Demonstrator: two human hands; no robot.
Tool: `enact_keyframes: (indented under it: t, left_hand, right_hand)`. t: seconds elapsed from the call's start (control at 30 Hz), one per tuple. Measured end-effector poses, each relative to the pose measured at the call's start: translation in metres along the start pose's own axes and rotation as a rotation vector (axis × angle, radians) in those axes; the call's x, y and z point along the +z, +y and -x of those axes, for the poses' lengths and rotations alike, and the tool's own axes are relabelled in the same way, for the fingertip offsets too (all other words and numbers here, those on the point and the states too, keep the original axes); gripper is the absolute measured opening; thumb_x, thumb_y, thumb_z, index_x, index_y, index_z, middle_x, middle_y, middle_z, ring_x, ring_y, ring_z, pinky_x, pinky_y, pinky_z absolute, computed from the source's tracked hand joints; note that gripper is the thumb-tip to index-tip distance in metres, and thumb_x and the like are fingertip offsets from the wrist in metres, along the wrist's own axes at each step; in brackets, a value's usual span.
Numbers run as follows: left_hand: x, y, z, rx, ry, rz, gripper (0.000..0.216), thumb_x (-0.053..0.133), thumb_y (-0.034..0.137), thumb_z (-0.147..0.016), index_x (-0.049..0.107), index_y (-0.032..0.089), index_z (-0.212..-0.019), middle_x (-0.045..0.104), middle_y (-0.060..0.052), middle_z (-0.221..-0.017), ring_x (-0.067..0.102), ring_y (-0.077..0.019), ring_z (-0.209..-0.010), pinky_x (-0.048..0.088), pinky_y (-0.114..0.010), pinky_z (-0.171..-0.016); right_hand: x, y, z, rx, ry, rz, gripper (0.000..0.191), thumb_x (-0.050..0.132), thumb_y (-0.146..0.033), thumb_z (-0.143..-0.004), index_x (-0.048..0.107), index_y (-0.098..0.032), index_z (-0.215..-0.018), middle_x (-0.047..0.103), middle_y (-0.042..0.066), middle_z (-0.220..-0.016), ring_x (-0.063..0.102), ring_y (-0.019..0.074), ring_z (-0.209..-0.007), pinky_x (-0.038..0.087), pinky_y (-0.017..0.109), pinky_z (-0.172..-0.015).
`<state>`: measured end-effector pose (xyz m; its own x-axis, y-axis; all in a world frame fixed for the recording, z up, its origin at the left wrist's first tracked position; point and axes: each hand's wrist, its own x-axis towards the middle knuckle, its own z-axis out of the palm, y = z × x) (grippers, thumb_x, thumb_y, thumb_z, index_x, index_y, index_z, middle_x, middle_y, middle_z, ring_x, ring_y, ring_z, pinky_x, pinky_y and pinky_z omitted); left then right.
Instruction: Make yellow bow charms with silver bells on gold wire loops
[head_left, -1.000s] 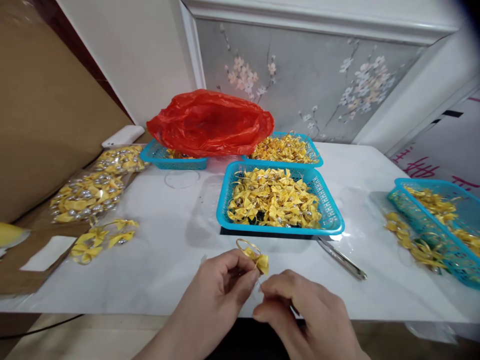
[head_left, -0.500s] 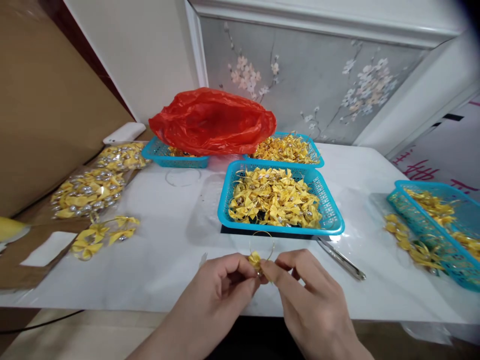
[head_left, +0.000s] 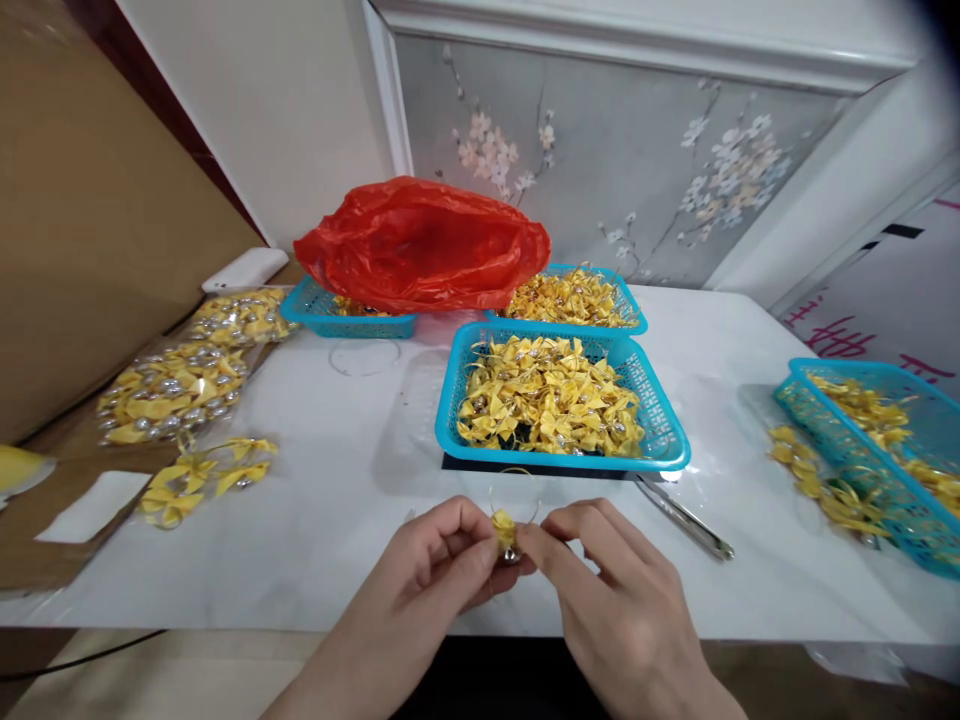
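Between my two hands, over the front of the white table, is a small yellow ribbon flower [head_left: 504,528] with a silvery bead and a thin gold wire loop rising behind it. My left hand [head_left: 439,565] pinches the flower from the left between thumb and fingers. From the right, the thumb and forefinger of my right hand [head_left: 626,580] close on the flower and its wire. Fingertips hide part of the piece. Just beyond my hands stands a blue plastic basket [head_left: 562,462] heaped with similar yellow flowers. Metal tweezers [head_left: 686,518] lie right of it.
A red plastic bag [head_left: 424,245] rests over a blue basket [head_left: 360,325] at the back, beside another flower basket [head_left: 634,325]. Bagged flowers [head_left: 172,390] and loose flowers [head_left: 202,480] lie left. On the right stands one more blue basket [head_left: 847,430].
The flower has turned in my fingers, so its silvery bead now shows below it. The wire loop has tilted, and my left hand has shifted slightly left.
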<state>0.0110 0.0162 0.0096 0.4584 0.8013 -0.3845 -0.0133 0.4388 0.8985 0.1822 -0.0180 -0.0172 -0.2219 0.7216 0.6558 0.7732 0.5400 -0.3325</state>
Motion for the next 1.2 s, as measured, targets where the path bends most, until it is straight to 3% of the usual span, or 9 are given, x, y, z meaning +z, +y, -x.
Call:
enact_keyframes:
  t: [0.23, 0.47, 0.6, 0.77, 0.87, 1.0, 1.07, 1.2]
  left_hand:
    - [0.0, -0.002, -0.001, 0.081, 0.041, -0.207, 0.022, 0.058, 0.033, -0.091, 0.058, 0.019, -0.074, 0.056, 0.002, -0.074, 0.054, -0.0166, -0.078, 0.049, -0.031, -0.081]
    - [0.0, -0.006, 0.001, 0.078, 0.038, -0.007, 0.03, 0.057, 0.042, -0.091, 0.051, 0.02, -0.073, 0.048, 0.004, -0.074, 0.05, -0.0138, -0.077, 0.053, -0.034, -0.089]
    - [0.002, -0.006, -0.002, 0.07, 0.05, -0.002, 0.029, 0.057, 0.042, -0.091, 0.053, 0.019, -0.074, 0.051, 0.004, -0.075, 0.052, -0.0137, -0.078, 0.054, -0.034, -0.088]
    - [0.007, -0.005, -0.005, 0.133, 0.048, -0.132, 0.017, 0.058, 0.03, -0.091, 0.06, 0.02, -0.079, 0.06, 0.002, -0.077, 0.057, -0.0155, -0.08, 0.052, -0.027, -0.08]
    - [0.01, -0.005, -0.004, 0.172, 0.08, -0.149, 0.017, 0.056, 0.025, -0.092, 0.059, 0.02, -0.075, 0.06, 0.003, -0.074, 0.057, -0.0141, -0.076, 0.05, -0.023, -0.074]
    - [0.009, -0.009, -0.004, 0.244, 0.129, -0.115, 0.021, 0.056, 0.027, -0.092, 0.056, 0.02, -0.073, 0.056, 0.004, -0.071, 0.053, -0.0122, -0.072, 0.049, -0.019, -0.069]
    - [0.007, -0.012, -0.005, 0.255, 0.147, -0.066, 0.022, 0.057, 0.03, -0.092, 0.055, 0.02, -0.073, 0.056, 0.004, -0.073, 0.053, -0.0122, -0.075, 0.05, -0.021, -0.077]
    - [0.004, -0.019, -0.006, 0.255, 0.158, 0.047, 0.024, 0.054, 0.036, -0.094, 0.054, 0.021, -0.075, 0.055, 0.004, -0.081, 0.054, -0.0132, -0.084, 0.049, -0.032, -0.098]
  right_hand:
    - [0.007, -0.008, 0.003, 0.026, 0.027, 0.046, 0.024, 0.048, -0.008, -0.095, 0.071, -0.011, -0.1, 0.06, 0.007, -0.071, 0.051, 0.017, -0.064, 0.042, 0.028, -0.055]
    - [0.004, -0.009, -0.002, 0.021, 0.008, 0.087, 0.028, 0.042, -0.011, -0.097, 0.069, -0.015, -0.093, 0.06, 0.006, -0.071, 0.049, 0.0176, -0.065, 0.038, 0.028, -0.055]
    - [0.005, -0.008, -0.003, 0.016, -0.012, -0.028, 0.025, 0.045, -0.005, -0.093, 0.068, -0.014, -0.096, 0.06, 0.006, -0.072, 0.051, 0.016, -0.063, 0.042, 0.025, -0.053]
    - [0.012, -0.014, 0.0, 0.21, -0.054, -0.336, 0.032, 0.045, -0.004, -0.09, 0.063, -0.017, -0.113, 0.059, 0.005, -0.079, 0.057, 0.0161, -0.066, 0.051, 0.026, -0.056]
    - [0.017, -0.016, 0.001, 0.325, 0.021, -0.485, 0.024, 0.047, -0.007, -0.091, 0.066, -0.02, -0.1, 0.061, 0.004, -0.081, 0.06, 0.0141, -0.068, 0.053, 0.025, -0.061]
    - [0.021, -0.013, 0.004, 0.472, 0.065, -0.741, 0.016, 0.055, -0.012, -0.092, 0.067, -0.022, -0.089, 0.066, 0.004, -0.094, 0.066, 0.0156, -0.09, 0.055, 0.023, -0.072]
    - [0.022, -0.009, 0.007, 0.567, 0.116, -0.888, 0.01, 0.061, -0.018, -0.09, 0.069, -0.023, -0.087, 0.065, 0.005, -0.104, 0.066, 0.0171, -0.097, 0.056, 0.023, -0.074]
    - [0.021, -0.001, 0.011, 0.926, 0.289, -1.115, 0.012, 0.071, -0.032, -0.085, 0.069, -0.023, -0.078, 0.065, 0.003, -0.105, 0.063, 0.0146, -0.093, 0.054, 0.019, -0.068]
